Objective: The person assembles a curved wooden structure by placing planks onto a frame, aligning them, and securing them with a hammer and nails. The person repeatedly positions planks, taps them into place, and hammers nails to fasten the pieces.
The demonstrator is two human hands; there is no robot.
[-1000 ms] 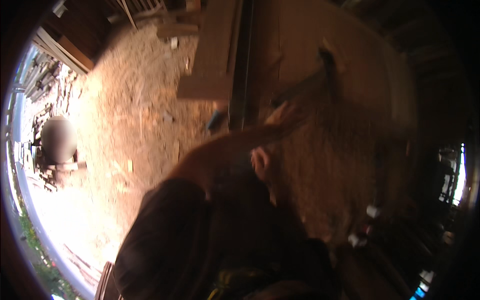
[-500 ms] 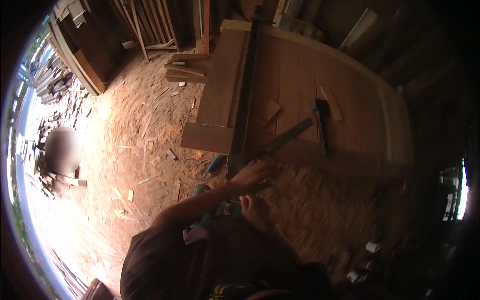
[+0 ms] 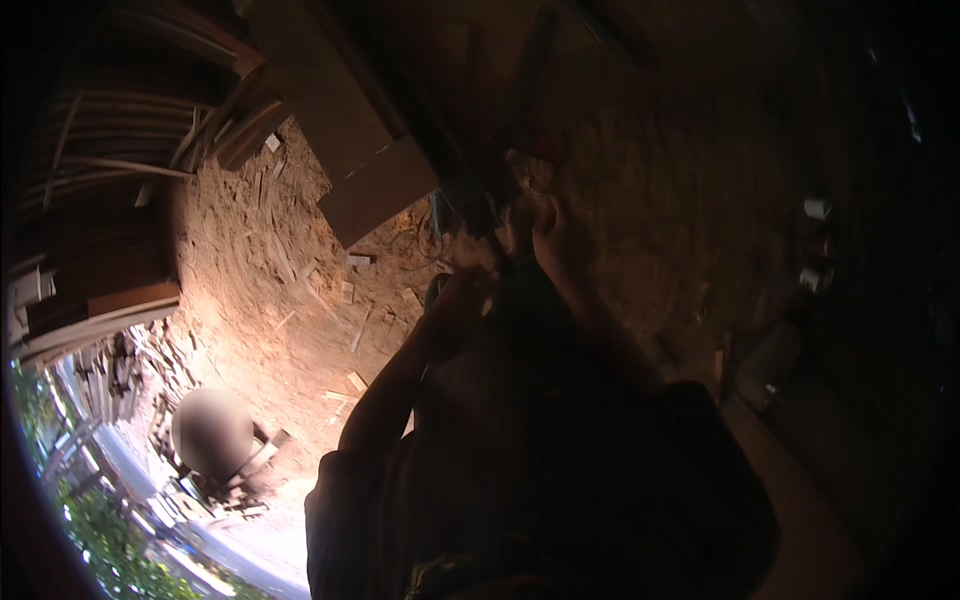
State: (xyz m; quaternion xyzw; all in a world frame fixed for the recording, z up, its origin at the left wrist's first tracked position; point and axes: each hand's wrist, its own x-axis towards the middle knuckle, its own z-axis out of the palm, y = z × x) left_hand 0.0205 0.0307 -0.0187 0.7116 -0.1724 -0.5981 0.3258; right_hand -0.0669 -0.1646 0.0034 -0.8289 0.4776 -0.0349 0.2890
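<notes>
A long dark bar, which looks like a bar clamp, runs along a wooden panel. Its near end carries a blocky dark head, with a thin rod pointing toward my body. My left hand is closed just below that rod; whatever its fingers hold is lost in shadow. Beside the head, on its right, my right hand has curled fingers, and their grip is too dark to make out. A short board sticks out from the panel's near left corner.
Sawdust and wood offcuts cover the ground on the left. Stacked boards lean at the far left. A blurred round shape shows near a scrap pile at lower left. Small white objects lie at the right.
The view has swung, moving the panel up and left. My left hand has drawn back from over the bar toward my body; my right hand has come up beside the bar's head.
</notes>
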